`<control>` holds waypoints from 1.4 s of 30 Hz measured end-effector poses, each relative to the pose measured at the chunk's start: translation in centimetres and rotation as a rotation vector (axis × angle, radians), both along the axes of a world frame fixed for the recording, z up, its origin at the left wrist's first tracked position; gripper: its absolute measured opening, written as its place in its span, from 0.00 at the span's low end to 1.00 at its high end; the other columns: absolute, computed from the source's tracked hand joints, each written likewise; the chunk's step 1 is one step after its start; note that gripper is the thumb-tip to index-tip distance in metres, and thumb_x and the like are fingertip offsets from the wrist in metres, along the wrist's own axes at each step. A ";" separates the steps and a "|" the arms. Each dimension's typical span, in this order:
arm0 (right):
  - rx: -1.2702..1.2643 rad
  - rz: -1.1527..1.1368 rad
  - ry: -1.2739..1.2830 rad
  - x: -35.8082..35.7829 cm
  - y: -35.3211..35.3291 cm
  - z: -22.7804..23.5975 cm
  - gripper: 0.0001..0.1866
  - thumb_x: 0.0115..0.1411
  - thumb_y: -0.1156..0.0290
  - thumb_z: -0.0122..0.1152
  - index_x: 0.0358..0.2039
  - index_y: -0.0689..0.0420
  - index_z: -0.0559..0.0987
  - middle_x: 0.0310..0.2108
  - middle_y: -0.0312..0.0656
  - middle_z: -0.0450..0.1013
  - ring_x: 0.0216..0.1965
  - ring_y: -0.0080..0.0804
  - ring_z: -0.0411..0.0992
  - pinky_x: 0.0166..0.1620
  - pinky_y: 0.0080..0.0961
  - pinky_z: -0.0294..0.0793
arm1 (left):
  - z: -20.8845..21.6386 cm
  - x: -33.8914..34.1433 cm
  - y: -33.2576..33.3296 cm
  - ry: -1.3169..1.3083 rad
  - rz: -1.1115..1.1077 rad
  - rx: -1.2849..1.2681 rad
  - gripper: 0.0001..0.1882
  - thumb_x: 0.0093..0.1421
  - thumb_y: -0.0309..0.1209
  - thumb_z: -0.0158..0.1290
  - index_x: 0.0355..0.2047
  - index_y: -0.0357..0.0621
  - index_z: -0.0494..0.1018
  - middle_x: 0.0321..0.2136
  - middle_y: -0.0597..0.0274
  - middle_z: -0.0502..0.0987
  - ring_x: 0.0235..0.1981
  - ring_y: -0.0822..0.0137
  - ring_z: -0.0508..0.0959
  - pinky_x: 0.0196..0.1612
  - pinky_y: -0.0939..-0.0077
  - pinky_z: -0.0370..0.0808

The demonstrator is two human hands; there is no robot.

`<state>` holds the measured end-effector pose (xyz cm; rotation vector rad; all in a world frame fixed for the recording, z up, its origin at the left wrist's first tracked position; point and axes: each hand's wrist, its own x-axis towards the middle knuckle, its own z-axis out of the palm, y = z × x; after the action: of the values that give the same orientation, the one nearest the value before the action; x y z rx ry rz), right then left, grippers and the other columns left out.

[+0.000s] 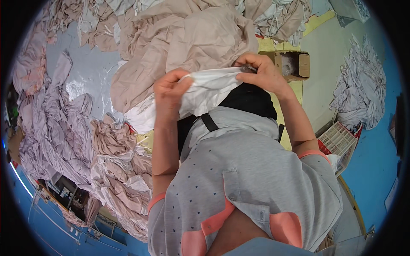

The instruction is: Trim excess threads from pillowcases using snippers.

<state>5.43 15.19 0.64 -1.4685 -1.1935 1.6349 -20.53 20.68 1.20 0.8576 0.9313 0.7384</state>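
My left hand (170, 91) pinches one end of a white piece of cloth (200, 94) held up in front of my chest. My right hand (260, 72) grips the cloth's other end, with something small and dark at its fingertips; I cannot tell what it is. The cloth is stretched between both hands and droops down to the left. Behind the cloth lies a big heap of beige fabric (188, 42). Below the hands are my grey dotted shirt and a black strap.
Lilac and beige garments (64, 123) are piled on a plastic-covered table at left. An open cardboard box (292, 64) sits right of my right hand. A pile of pale cloth (363, 85) and a white and red crate (339, 141) stand on the floor at right.
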 end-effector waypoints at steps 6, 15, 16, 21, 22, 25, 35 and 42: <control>0.081 -0.368 -0.103 2.9 0.0 -2.5 0.14 0.52 0.76 0.63 0.41 0.60 0.76 0.36 0.29 0.73 0.33 0.13 0.66 0.39 0.13 0.66 | -1.1 -4.8 1.9 -0.076 0.191 -0.016 0.03 0.57 0.22 0.53 0.32 0.35 0.74 0.26 0.67 0.76 0.27 0.77 0.74 0.34 0.83 0.70; 0.083 -0.615 -0.034 2.7 -0.4 -6.7 0.19 0.58 0.68 0.63 0.47 0.63 0.75 0.33 0.30 0.73 0.34 0.14 0.67 0.40 0.14 0.66 | -3.2 -10.0 2.0 -0.138 0.306 0.158 0.05 0.56 0.23 0.56 0.33 0.35 0.73 0.30 0.64 0.73 0.31 0.73 0.72 0.40 0.80 0.69; 0.087 -0.621 -0.036 2.8 -0.4 -7.8 0.19 0.58 0.68 0.63 0.47 0.63 0.75 0.33 0.30 0.73 0.34 0.14 0.67 0.40 0.14 0.66 | -3.5 -10.7 2.0 -0.172 0.263 0.207 0.06 0.56 0.23 0.56 0.34 0.35 0.73 0.31 0.62 0.73 0.32 0.72 0.73 0.42 0.78 0.71; -0.194 -0.607 0.159 3.5 0.1 -7.9 0.19 0.58 0.60 0.63 0.40 0.64 0.78 0.25 0.31 0.71 0.18 0.11 0.59 0.18 0.12 0.56 | -4.2 -14.0 1.3 -0.241 0.320 0.266 0.08 0.55 0.22 0.56 0.35 0.35 0.72 0.33 0.58 0.72 0.36 0.68 0.73 0.47 0.72 0.70; -0.191 -0.608 0.161 3.4 0.0 -7.8 0.19 0.58 0.60 0.63 0.40 0.64 0.78 0.25 0.31 0.71 0.18 0.11 0.59 0.18 0.12 0.56 | -4.3 -14.7 1.1 -0.240 0.318 0.269 0.08 0.55 0.22 0.56 0.35 0.35 0.72 0.33 0.58 0.72 0.36 0.68 0.73 0.47 0.72 0.70; -0.260 -0.662 0.419 2.5 0.1 -6.5 0.15 0.60 0.61 0.60 0.39 0.60 0.78 0.17 0.25 0.65 0.10 0.09 0.47 0.13 0.14 0.40 | -4.6 -16.3 0.6 -0.248 0.346 0.297 0.09 0.55 0.20 0.56 0.37 0.37 0.73 0.35 0.58 0.73 0.38 0.67 0.73 0.49 0.70 0.71; -0.046 -0.302 -0.002 0.5 -0.3 -1.8 0.17 0.47 0.69 0.71 0.35 0.64 0.80 0.23 0.30 0.71 0.26 0.12 0.64 0.30 0.12 0.64 | -5.3 -17.3 0.3 -0.125 0.369 0.251 0.09 0.55 0.20 0.56 0.38 0.37 0.73 0.36 0.59 0.75 0.37 0.69 0.74 0.48 0.72 0.71; 0.035 -0.458 0.036 -0.5 0.2 -2.3 0.10 0.51 0.74 0.68 0.31 0.64 0.78 0.23 0.26 0.68 0.23 0.11 0.62 0.28 0.10 0.62 | -4.5 -16.0 0.4 -0.113 0.373 0.247 0.08 0.55 0.21 0.56 0.37 0.37 0.73 0.34 0.61 0.75 0.37 0.70 0.74 0.48 0.74 0.70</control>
<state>4.92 15.43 -1.64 -1.5441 -0.7855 1.3128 -36.49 21.08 -3.34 0.8557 0.9209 1.2319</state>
